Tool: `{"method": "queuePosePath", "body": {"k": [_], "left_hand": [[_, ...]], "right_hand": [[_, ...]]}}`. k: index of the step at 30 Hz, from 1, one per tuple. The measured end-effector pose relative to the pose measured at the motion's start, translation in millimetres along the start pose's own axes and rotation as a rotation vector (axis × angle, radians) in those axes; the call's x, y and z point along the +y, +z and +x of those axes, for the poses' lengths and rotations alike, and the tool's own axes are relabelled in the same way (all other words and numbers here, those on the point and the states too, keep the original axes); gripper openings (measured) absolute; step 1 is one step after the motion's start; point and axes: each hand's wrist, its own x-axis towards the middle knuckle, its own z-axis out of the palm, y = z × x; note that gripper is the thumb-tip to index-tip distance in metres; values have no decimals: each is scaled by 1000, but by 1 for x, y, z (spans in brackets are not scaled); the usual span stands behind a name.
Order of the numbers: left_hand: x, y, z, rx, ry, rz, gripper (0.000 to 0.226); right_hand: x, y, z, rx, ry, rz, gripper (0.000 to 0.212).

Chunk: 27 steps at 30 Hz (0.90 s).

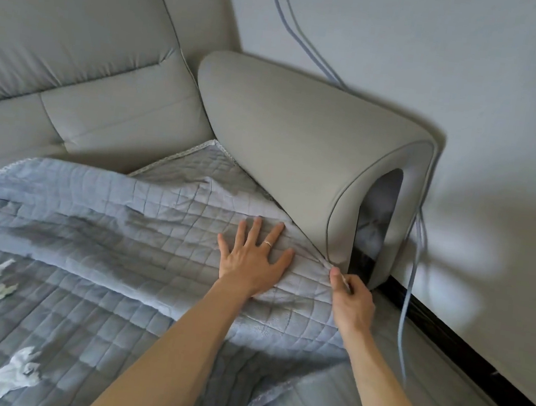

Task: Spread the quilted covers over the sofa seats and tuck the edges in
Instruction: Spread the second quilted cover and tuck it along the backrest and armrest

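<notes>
Beside the grey padded sofa arm (pixel 299 146), the blue-grey quilted cover (pixel 106 234) lies bumpy over the sofa seat. The left hand (pixel 253 258) rests flat on it with fingers spread. The right hand (pixel 352 301) pinches the cover's edge at the seat's front corner.

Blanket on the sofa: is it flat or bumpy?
Bumpy: the quilted cover is spread but wrinkled, a raised fold crossing it.

Pale wall (pixel 410 52), grey sofa (pixel 79 31)
Two cables (pixel 328 71) hang down the wall (soft light patches on it); a dark skirting board (pixel 463 355) meets the grey floor (pixel 420 404).
</notes>
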Motion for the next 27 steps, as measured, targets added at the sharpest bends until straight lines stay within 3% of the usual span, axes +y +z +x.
{"method": "queuePosePath", "body": {"k": [5,7,9,12,16,19,22,27], "left_hand": [[7,-19,23,271,56,137,59],[4,-28,42,296,42,132,57],[-1,-29,54,254,61,107,57],[-9,-28,55,92,19,3,57],[-16,-20,61,-4,89,115,63],[-23,-22,74,-106,112,97,59],[-30,-26,85,-171,153,67,54],[-31,-21,101,-171,156,39,54]], "right_hand": [[6,-8,3,-84,11,4,48],[5,-8,5,-79,-14,-101,47],[-1,-5,7,-38,-69,-246,39],[-14,4,0,69,-224,-455,9],[-23,29,-23,323,-586,-447,16],[-33,55,-34,185,-797,-565,30],[-49,68,-25,120,-727,-777,48],[-44,67,-17,70,-761,-897,53]]}}
